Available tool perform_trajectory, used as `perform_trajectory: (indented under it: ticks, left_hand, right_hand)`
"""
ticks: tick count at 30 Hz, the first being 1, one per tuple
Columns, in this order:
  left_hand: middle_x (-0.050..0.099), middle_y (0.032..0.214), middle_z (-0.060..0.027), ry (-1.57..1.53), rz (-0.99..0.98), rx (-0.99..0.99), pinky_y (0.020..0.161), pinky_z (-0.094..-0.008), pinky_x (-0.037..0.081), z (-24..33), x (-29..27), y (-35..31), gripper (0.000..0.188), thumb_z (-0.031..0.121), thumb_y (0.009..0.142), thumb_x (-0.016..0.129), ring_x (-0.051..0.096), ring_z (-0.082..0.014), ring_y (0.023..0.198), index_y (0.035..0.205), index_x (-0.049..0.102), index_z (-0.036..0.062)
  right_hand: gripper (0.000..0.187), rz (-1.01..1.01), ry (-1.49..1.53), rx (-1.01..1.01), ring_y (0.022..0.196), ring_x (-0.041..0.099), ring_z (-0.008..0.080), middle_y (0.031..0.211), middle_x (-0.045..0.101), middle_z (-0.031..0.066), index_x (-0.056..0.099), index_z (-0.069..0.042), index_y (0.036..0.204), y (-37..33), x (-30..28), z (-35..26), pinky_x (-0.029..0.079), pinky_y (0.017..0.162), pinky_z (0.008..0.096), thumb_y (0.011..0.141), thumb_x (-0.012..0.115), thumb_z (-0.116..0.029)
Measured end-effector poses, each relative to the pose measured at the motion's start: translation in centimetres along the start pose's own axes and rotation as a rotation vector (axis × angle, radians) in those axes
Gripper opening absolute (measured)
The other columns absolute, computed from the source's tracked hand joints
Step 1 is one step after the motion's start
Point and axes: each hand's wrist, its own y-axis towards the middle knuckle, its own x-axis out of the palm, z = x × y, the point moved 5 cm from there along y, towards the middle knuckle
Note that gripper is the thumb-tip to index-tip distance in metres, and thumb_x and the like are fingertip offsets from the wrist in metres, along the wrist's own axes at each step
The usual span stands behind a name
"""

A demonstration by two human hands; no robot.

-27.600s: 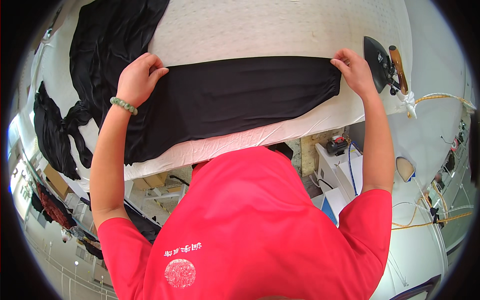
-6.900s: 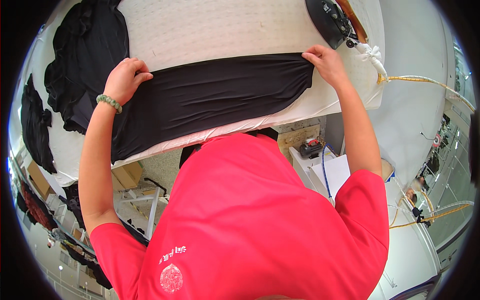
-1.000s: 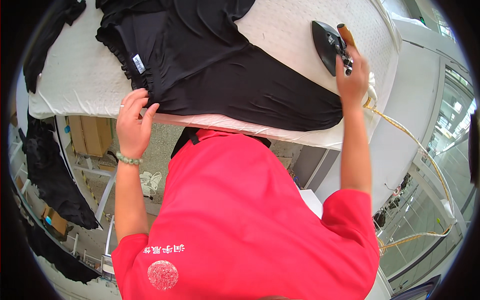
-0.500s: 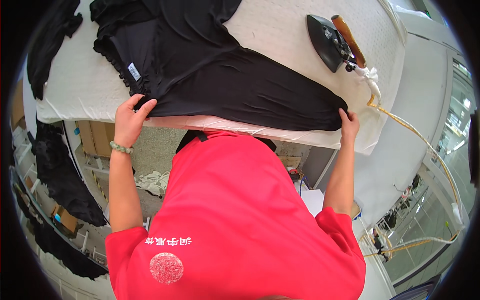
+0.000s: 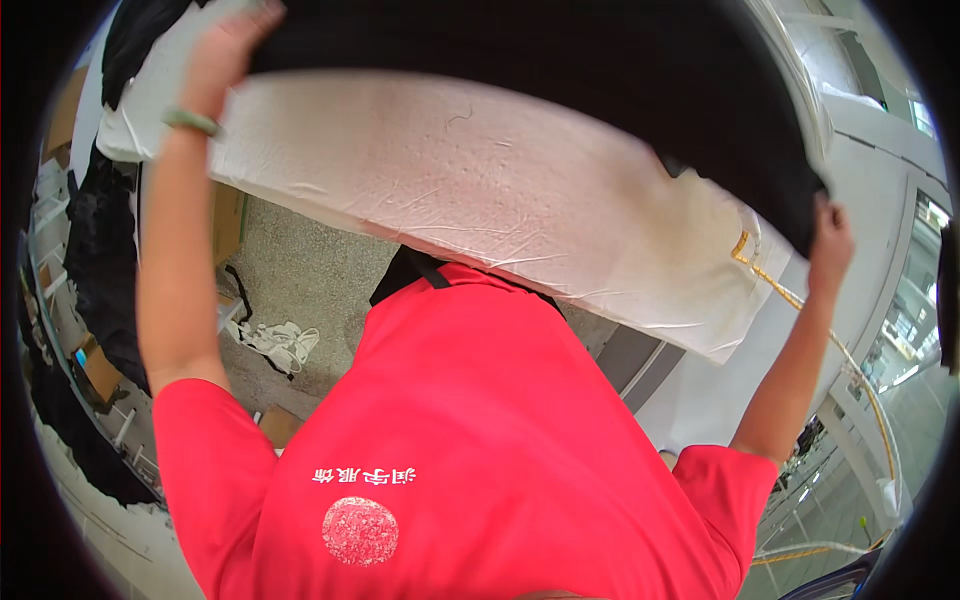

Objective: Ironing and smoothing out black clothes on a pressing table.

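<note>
The person wears a red short-sleeved shirt point(image 5: 470, 430) with a round pale emblem point(image 5: 360, 531) at 6 o'clock. A green beaded bracelet point(image 5: 190, 121) circles the left wrist, at 10 o'clock.

We see bright, even daylight, strongest by the windows point(image 5: 915, 330) at the right, with glare there and only soft shadows under the padded board point(image 5: 480, 190). Fisheye distortion bends straight edges and leaves a black rim at the corners. The left hand point(image 5: 225, 45) and dark cloth point(image 5: 600, 60) are motion-blurred.

black garment point(image 5: 560, 60) cut off (top edge), blurred
</note>
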Motion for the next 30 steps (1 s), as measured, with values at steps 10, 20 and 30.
perform_trajectory:
  ticks: [10, 20, 30]
  left_hand:
    - [0.067, 0.082, -0.0013, 0.096, -0.05, -0.352, 0.072, -0.0271, 0.046, -8.1, 13.3, -22.1, 0.034, 0.031, 0.097, 0.073, 0.054, -0.0072, 0.078, 0.097, 0.068, -0.0032]
    - [0.069, 0.077, -0.0056, -0.044, 0.114, -0.321, 0.067, -0.0315, 0.048, -6.7, 13.4, -21.8, 0.038, 0.037, 0.095, 0.075, 0.057, -0.0133, 0.07, 0.096, 0.07, -0.0007]
    - [0.05, 0.066, -0.0014, -0.208, 0.014, -0.351, 0.059, -0.0318, 0.04, -7.3, 13.2, -21.7, 0.041, 0.037, 0.096, 0.074, 0.041, -0.0101, 0.064, 0.082, 0.06, 0.0003]
  right_hand:
    - [0.041, -0.191, -0.246, 0.204, 0.087, 0.069, 0.0405, 0.093, 0.072, 0.0182, 0.066, -0.003, 0.105, -20.4, 15.5, 10.7, 0.053, 0.077, 0.0489, 0.097, 0.069, -0.043]
    - [0.045, 0.206, -0.068, -0.512, 0.113, 0.065, 0.0346, 0.122, 0.068, 0.013, 0.06, -0.006, 0.134, -8.8, 12.1, -10.2, 0.052, 0.096, 0.0451, 0.096, 0.071, -0.027]
    - [0.05, -0.344, -0.232, -0.027, 0.083, 0.069, 0.0321, 0.088, 0.072, 0.0132, 0.066, 0.001, 0.121, 1.7, 16.5, -12.8, 0.053, 0.078, 0.0422, 0.093, 0.074, -0.039]
